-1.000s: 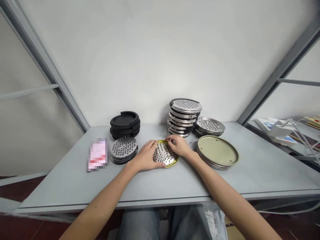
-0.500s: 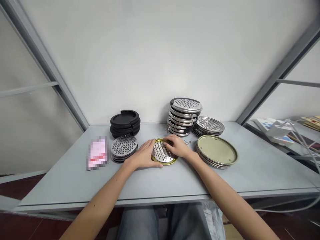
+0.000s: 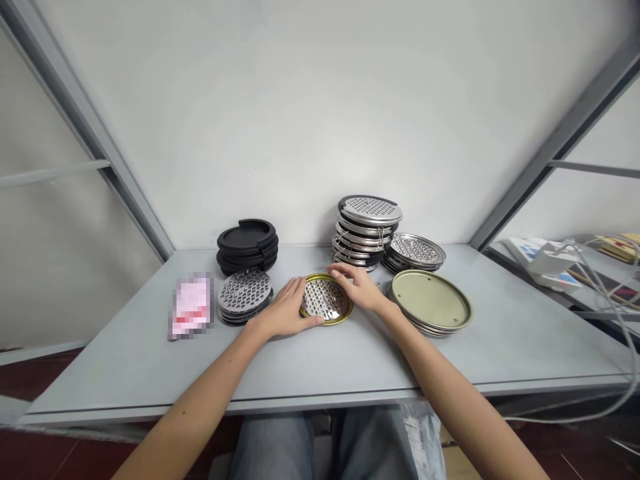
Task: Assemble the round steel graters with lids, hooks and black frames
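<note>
Steel grater plate (image 3: 324, 299): thin, light, stiff, likely slippery; take by gold rim (image 3: 330, 323). Left hand (image 3: 284, 310), right hand (image 3: 357, 288) apart, both touching edge, grip unclear.

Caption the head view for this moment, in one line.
Left hand and right hand touch a gold-rimmed grater disc on a grey table, between stacks of black rings and steel graters.
</note>
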{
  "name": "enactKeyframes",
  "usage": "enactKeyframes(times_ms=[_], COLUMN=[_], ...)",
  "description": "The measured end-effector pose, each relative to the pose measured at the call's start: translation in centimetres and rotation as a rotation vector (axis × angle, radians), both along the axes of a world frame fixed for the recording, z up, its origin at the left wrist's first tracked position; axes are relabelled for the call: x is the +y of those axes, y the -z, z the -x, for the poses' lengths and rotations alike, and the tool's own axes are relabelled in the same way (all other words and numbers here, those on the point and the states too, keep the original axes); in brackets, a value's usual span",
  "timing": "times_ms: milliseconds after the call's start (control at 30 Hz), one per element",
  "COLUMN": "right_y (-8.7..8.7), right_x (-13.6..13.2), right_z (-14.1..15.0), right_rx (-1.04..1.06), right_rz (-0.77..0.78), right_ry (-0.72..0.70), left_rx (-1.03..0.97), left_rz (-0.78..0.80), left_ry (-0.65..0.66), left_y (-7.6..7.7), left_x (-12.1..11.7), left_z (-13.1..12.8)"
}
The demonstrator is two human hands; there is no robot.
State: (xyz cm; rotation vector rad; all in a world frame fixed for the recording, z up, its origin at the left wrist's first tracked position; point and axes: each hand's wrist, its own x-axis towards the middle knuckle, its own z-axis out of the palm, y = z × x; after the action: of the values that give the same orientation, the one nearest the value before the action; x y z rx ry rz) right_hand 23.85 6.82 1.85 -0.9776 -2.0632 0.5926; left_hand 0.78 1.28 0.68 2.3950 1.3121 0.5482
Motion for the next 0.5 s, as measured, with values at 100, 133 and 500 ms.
enactKeyframes(times_ms=[100,133,500], right_y=[0.0,0.1,1.2], right_x=[-0.5,-0.7,-1.1], right_z=[0.1,0.2,0.6], right_rx=[-0.143,-0.186,-0.333], right_rz=[-0.092,-0.110,-0.077], right_ry=[-0.121,-0.159,-0.239], left_rx=[0.024,0.029,0.021], left_rz=[0.040,0.063,0.031], left_ry=[-0.002,-0.013,-0.071], left_y=[-0.2,-0.3,1.5], left_x=[0.0,0.1,1.2], left_z=[0.0,0.0,0.4])
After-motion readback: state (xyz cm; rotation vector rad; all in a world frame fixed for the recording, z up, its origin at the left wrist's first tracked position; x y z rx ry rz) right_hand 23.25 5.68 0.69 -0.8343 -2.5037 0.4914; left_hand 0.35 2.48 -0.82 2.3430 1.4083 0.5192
